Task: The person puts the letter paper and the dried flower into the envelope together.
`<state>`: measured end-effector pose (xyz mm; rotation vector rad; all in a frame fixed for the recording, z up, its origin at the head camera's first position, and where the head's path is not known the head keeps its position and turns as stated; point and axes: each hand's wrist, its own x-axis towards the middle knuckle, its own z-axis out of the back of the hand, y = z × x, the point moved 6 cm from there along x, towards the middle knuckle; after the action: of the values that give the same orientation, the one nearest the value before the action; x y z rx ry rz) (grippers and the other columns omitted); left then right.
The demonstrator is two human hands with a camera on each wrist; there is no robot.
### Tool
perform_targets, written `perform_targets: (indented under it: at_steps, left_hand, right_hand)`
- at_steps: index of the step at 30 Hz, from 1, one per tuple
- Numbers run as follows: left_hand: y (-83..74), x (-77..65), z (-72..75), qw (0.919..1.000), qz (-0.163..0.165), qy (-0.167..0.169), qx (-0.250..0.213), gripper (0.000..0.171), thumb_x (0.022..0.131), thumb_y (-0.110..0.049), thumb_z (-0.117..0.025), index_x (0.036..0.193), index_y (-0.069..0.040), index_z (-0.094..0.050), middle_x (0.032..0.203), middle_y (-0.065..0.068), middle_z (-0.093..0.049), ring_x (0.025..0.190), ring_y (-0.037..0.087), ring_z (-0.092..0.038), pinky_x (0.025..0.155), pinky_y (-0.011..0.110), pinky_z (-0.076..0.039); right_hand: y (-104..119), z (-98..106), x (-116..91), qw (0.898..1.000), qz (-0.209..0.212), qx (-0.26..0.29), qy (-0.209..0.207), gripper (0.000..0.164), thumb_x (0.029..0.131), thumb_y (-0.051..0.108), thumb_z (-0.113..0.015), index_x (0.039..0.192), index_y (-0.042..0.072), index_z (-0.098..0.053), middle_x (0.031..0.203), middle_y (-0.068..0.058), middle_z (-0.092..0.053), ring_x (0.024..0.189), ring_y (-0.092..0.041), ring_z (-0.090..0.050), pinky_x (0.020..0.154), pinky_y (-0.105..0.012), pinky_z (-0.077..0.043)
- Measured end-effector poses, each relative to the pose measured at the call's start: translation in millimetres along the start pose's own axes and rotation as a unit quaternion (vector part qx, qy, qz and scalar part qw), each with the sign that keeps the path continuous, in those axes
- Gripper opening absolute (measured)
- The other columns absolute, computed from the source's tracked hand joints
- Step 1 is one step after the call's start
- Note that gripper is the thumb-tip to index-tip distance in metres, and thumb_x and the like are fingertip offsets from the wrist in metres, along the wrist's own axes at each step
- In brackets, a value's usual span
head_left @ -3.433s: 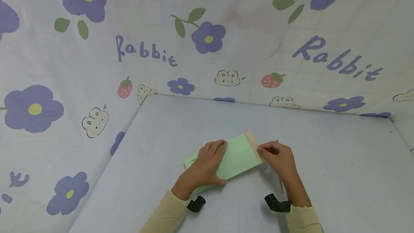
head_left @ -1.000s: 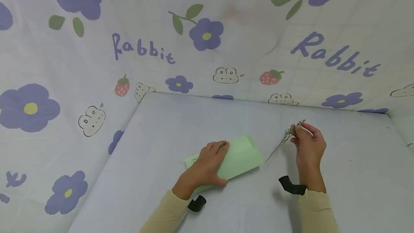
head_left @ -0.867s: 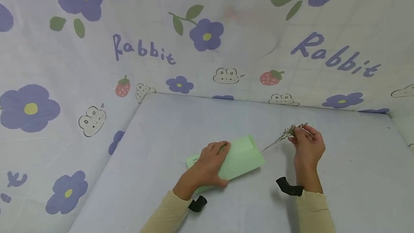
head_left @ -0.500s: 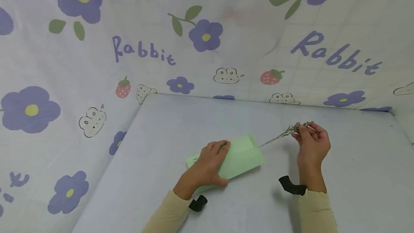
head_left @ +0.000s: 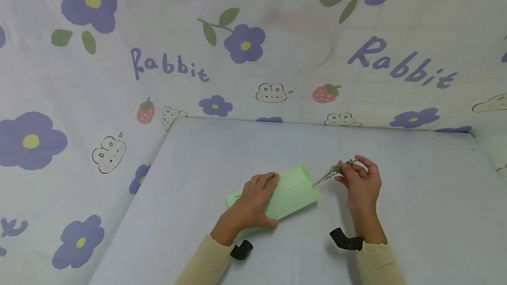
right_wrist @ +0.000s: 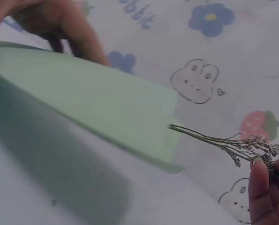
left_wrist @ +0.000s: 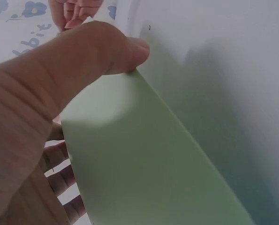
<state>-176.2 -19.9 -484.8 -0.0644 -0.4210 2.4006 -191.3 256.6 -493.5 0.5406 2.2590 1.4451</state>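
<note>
A light green paper envelope (head_left: 294,191) is held at a slant just above the white table. My left hand (head_left: 252,202) grips it across its width, thumb on the near edge and fingers over the far edge. The left wrist view shows the thumb (left_wrist: 116,49) bent over the envelope's edge (left_wrist: 153,164). My right hand (head_left: 363,190) pinches a dried flower sprig (head_left: 332,172) by its flower heads, stems pointing left. In the right wrist view, the stem ends (right_wrist: 177,127) are at the envelope's open right end, just at its mouth.
The white tabletop (head_left: 222,153) carries a few tiny dark crumbs. A fabric sheet (head_left: 293,65) printed with flowers, rabbits and strawberries stands behind and at the left. Black angled camera mounts (head_left: 346,239) sit at both wrists.
My right hand has left the envelope's end, picked up the sprig from the table and brought its stems left to the opening. The beige strip there no longer shows. My left hand keeps its grip.
</note>
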Motion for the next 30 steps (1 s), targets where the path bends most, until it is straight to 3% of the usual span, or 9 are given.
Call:
perform_targets:
  at_steps: [6, 9, 13, 18, 22, 26, 29, 30]
  left_hand:
    - [0.5, 2.6, 1.2, 1.0, 0.002, -0.004, 0.001, 0.115, 0.071, -0.043, -0.087, 0.159, -0.004, -0.024, 0.157, 0.01, -0.03, 0.141, 0.03, -0.029, 0.109, 0.05, -0.031]
    - [0.0, 3.1, 2.0, 1.0, 0.003, -0.004, 0.004, 0.115, 0.07, -0.044, -0.088, 0.158, -0.004, -0.024, 0.157, 0.01, -0.03, 0.14, 0.03, -0.029, 0.109, 0.05, -0.031]
    - [-1.4, 3.3, 2.9, 1.0, 0.002, -0.003, 0.005, 0.116, 0.07, -0.044, -0.088, 0.158, -0.004, -0.024, 0.157, 0.011, -0.03, 0.141, 0.03, -0.029, 0.109, 0.05, -0.031]
    - [-4.5, 4.6, 4.3, 1.0, -0.003, -0.006, 0.004, 0.114, 0.071, -0.043, -0.088, 0.158, -0.003, -0.025, 0.157, 0.012, -0.031, 0.14, 0.031, -0.029, 0.109, 0.05, -0.031]
    - [-5.6, 5.2, 4.8, 1.0, -0.004, -0.004, 0.005, 0.114, 0.071, -0.043, -0.087, 0.158, -0.003, -0.024, 0.157, 0.011, -0.03, 0.14, 0.031, -0.029, 0.109, 0.05, -0.031]
    - [-7.4, 5.7, 5.5, 0.9999, -0.009, -0.009, 0.005, 0.114, 0.071, -0.043, -0.087, 0.158, -0.002, -0.025, 0.157, 0.012, -0.031, 0.14, 0.031, -0.03, 0.108, 0.051, -0.032]
    - [-7.4, 6.2, 5.2, 0.9999, -0.008, -0.009, 0.004, 0.114, 0.071, -0.043, -0.087, 0.158, -0.003, -0.025, 0.157, 0.012, -0.031, 0.14, 0.031, -0.03, 0.108, 0.05, -0.032]
    - [-7.1, 6.3, 5.0, 0.9999, -0.006, -0.008, 0.004, 0.114, 0.071, -0.042, -0.087, 0.158, -0.003, -0.025, 0.157, 0.011, -0.031, 0.14, 0.031, -0.03, 0.108, 0.05, -0.032]
  right_hand:
    - [-8.7, -7.6, -12.5, 0.992, 0.06, -0.104, 0.033, 0.038, 0.09, -0.002, -0.072, 0.125, 0.011, -0.062, 0.092, -0.009, -0.066, 0.071, -0.017, -0.07, 0.056, -0.026, -0.055]
    - [-8.4, -11.9, -17.7, 0.978, 0.11, -0.169, 0.057, 0.03, 0.092, 0.004, -0.072, 0.121, 0.008, -0.066, 0.091, -0.009, -0.07, 0.072, -0.02, -0.07, 0.056, -0.025, -0.055]
    - [-9.1, -16.3, -21.6, 0.962, 0.149, -0.213, 0.084, 0.022, 0.095, 0.012, -0.07, 0.116, 0.002, -0.069, 0.091, -0.01, -0.073, 0.074, -0.016, -0.071, 0.057, -0.024, -0.053]
    - [-10.1, -23.5, -24.9, 0.951, 0.15, -0.233, 0.135, 0.023, 0.097, 0.012, -0.068, 0.112, -0.005, -0.071, 0.094, -0.014, -0.075, 0.081, -0.007, -0.069, 0.06, -0.021, -0.051]
    - [-11.4, -28.9, -28.9, 0.936, 0.152, -0.267, 0.171, 0.024, 0.097, 0.013, -0.067, 0.113, -0.005, -0.064, 0.098, -0.016, -0.075, 0.089, -0.003, -0.068, 0.072, -0.016, -0.048]
    - [-12.3, -30.6, -30.2, 0.936, 0.148, -0.266, 0.174, 0.019, 0.095, 0.011, -0.071, 0.102, -0.004, -0.063, 0.093, -0.018, -0.074, 0.085, -0.008, -0.068, 0.063, -0.016, -0.043]
    - [-16.3, -31.6, -30.2, 0.929, 0.128, -0.299, 0.176, 0.022, 0.094, 0.019, -0.073, 0.096, -0.002, -0.07, 0.094, -0.015, -0.074, 0.083, -0.016, -0.066, 0.06, -0.021, -0.043]
    - [-17.9, -31.8, -30.3, 0.924, 0.12, -0.317, 0.178, 0.026, 0.096, 0.024, -0.071, 0.096, -0.001, -0.073, 0.098, -0.014, -0.074, 0.089, -0.016, -0.066, 0.065, -0.023, -0.046]
